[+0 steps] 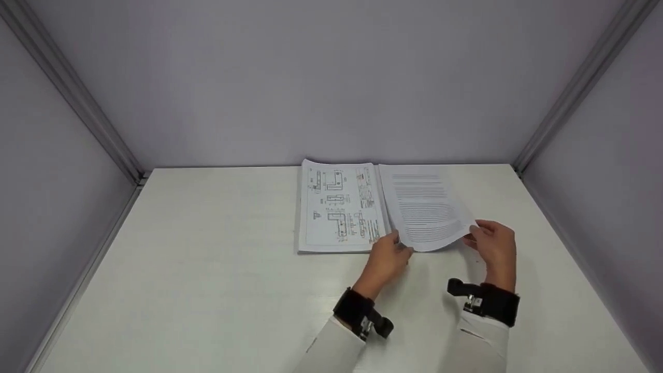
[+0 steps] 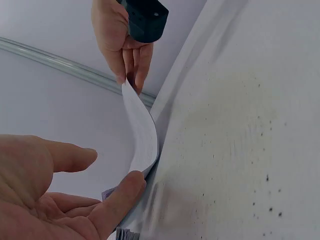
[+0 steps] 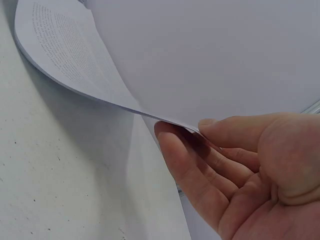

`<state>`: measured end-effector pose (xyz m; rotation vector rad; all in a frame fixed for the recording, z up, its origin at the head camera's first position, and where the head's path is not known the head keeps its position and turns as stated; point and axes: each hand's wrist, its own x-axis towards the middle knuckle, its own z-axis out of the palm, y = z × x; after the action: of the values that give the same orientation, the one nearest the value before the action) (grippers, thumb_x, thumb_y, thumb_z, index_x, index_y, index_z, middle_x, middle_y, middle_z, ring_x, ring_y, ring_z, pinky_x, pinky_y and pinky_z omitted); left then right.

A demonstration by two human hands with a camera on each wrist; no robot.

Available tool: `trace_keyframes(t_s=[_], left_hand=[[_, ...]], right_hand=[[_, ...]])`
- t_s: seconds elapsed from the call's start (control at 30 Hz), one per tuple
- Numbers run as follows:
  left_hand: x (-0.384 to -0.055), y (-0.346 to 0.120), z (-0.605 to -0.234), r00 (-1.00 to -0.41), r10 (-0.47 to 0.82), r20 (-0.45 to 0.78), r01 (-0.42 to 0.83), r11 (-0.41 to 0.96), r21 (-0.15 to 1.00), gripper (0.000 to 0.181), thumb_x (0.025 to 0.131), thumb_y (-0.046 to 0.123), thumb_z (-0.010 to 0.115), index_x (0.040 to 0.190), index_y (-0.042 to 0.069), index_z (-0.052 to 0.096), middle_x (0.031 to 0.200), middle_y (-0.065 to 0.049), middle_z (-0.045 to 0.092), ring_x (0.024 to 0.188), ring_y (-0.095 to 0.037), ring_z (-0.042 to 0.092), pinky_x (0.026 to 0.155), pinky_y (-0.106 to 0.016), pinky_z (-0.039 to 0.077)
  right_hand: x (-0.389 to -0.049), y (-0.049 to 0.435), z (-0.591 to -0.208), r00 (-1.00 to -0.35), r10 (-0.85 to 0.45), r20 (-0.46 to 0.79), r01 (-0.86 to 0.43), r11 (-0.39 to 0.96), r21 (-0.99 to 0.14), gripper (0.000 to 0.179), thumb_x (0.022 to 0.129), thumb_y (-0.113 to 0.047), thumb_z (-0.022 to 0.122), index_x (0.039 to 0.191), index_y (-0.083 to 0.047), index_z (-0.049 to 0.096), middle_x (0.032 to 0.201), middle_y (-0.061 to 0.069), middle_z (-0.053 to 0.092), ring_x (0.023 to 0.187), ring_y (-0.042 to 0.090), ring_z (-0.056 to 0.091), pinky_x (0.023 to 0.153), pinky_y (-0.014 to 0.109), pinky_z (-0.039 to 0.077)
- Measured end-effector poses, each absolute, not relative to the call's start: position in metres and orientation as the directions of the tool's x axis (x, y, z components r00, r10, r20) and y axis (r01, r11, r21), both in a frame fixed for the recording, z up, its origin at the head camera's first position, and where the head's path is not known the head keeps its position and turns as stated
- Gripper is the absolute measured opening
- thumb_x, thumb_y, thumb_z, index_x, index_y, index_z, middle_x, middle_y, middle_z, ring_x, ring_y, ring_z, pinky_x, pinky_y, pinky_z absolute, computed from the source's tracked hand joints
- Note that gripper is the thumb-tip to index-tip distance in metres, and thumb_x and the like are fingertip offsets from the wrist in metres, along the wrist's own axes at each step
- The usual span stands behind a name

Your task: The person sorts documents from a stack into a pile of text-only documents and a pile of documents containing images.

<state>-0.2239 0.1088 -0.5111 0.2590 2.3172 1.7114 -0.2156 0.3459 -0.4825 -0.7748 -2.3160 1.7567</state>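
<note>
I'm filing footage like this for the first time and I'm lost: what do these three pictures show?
There is no machine here, only a person's bare left hand and bare right hand, with a black camera strap on each wrist. The wide picture comes from a head-worn camera; the two close ones come from the wrists. On the flat white table lie white paper pages with dark line drawings and, beside them, white paper sheets of printed text. The right hand pinches a raised corner of the text sheets; the left hand, fingers apart, is at their near left corner.
</note>
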Motion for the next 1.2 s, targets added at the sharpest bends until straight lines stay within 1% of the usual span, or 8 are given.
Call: trace_keyframes(t_s=[0.1, 0.2, 0.3, 0.63, 0.83, 1.0, 1.07, 1.2], left_hand=[[-0.223, 0.111, -0.511, -0.945, 0.303, -0.12, -0.032, 0.282, 0.959, 0.044, 0.101, 0.016, 0.066, 0.143, 0.006, 0.059, 0.147, -0.012, 0.06, 0.123, -0.022, 0.065, 0.094, -0.034, 0.057], [-0.224, 0.113, -0.511, -0.942, 0.309, -0.13, -0.03, 0.31, 0.95, 0.046, 0.102, 0.019, 0.065, 0.146, 0.008, 0.058, 0.152, -0.009, 0.056, 0.14, -0.022, 0.052, 0.111, -0.038, 0.046], [-0.224, 0.113, -0.511, -0.939, 0.319, -0.132, -0.025, 0.319, 0.948, 0.045, 0.102, 0.023, 0.064, 0.146, 0.011, 0.059, 0.154, -0.006, 0.054, 0.148, -0.022, 0.042, 0.12, -0.041, 0.035], [-0.222, 0.115, -0.511, -0.929, 0.344, -0.134, -0.019, 0.318, 0.948, 0.046, 0.102, 0.024, 0.063, 0.144, 0.007, 0.058, 0.149, -0.011, 0.059, 0.141, -0.025, 0.052, 0.114, -0.042, 0.043], [-0.22, 0.113, -0.503, -0.925, 0.351, -0.146, -0.032, 0.31, 0.95, 0.05, 0.103, 0.025, 0.061, 0.149, 0.006, 0.054, 0.149, -0.01, 0.058, 0.14, -0.025, 0.052, 0.112, -0.042, 0.043], [-0.218, 0.107, -0.493, -0.921, 0.341, -0.187, -0.069, 0.331, 0.941, 0.064, 0.103, 0.032, 0.061, 0.158, 0.005, 0.042, 0.155, -0.013, 0.052, 0.138, -0.028, 0.054, 0.11, -0.043, 0.047], [-0.217, 0.102, -0.487, -0.925, 0.338, -0.175, -0.055, 0.335, 0.941, 0.067, 0.103, 0.033, 0.06, 0.16, 0.006, 0.039, 0.158, -0.012, 0.049, 0.138, -0.027, 0.054, 0.109, -0.042, 0.048], [-0.219, 0.088, -0.474, -0.935, 0.347, -0.067, 0.063, 0.352, 0.934, 0.061, 0.105, 0.03, 0.059, 0.159, 0.009, 0.042, 0.161, -0.009, 0.045, 0.143, -0.025, 0.049, 0.113, -0.039, 0.045]], right_hand=[[-0.217, 0.349, -0.485, -0.837, 0.504, -0.211, 0.353, 0.204, -0.913, 0.048, 0.102, -0.006, 0.055, 0.147, 0.01, 0.05, 0.138, 0.031, 0.061, 0.074, 0.004, 0.072, 0.073, 0.02, 0.059], [-0.216, 0.352, -0.488, -0.806, 0.548, -0.225, 0.398, 0.218, -0.891, 0.049, 0.098, -0.005, 0.055, 0.145, 0.01, 0.053, 0.135, 0.031, 0.063, 0.07, 0.004, 0.072, 0.068, 0.019, 0.059], [-0.216, 0.354, -0.49, -0.787, 0.574, -0.227, 0.42, 0.229, -0.878, 0.049, 0.097, -0.004, 0.053, 0.144, 0.009, 0.055, 0.132, 0.03, 0.065, 0.068, 0.004, 0.071, 0.066, 0.019, 0.058], [-0.217, 0.356, -0.493, -0.809, 0.546, -0.217, 0.451, 0.34, -0.825, 0.051, 0.104, -0.006, 0.036, 0.152, 0.008, 0.045, 0.137, 0.031, 0.061, 0.087, 0.013, 0.076, 0.071, 0.019, 0.053], [-0.214, 0.359, -0.492, -0.799, 0.548, -0.247, 0.497, 0.37, -0.785, 0.054, 0.102, -0.012, 0.039, 0.152, 0.01, 0.043, 0.145, 0.031, 0.055, 0.107, 0.027, 0.072, 0.088, 0.031, 0.052], [-0.209, 0.362, -0.487, -0.804, 0.527, -0.275, 0.521, 0.402, -0.753, 0.058, 0.104, -0.02, 0.04, 0.155, 0.009, 0.039, 0.154, 0.031, 0.045, 0.14, 0.043, 0.047, 0.114, 0.053, 0.039], [-0.207, 0.363, -0.484, -0.819, 0.508, -0.266, 0.507, 0.424, -0.751, 0.058, 0.106, -0.023, 0.041, 0.156, 0.007, 0.038, 0.157, 0.031, 0.041, 0.145, 0.046, 0.039, 0.117, 0.056, 0.035], [-0.204, 0.361, -0.474, -0.868, 0.464, -0.176, 0.411, 0.473, -0.779, 0.057, 0.108, -0.026, 0.042, 0.156, 0.005, 0.039, 0.158, 0.029, 0.041, 0.145, 0.045, 0.039, 0.118, 0.056, 0.034]])
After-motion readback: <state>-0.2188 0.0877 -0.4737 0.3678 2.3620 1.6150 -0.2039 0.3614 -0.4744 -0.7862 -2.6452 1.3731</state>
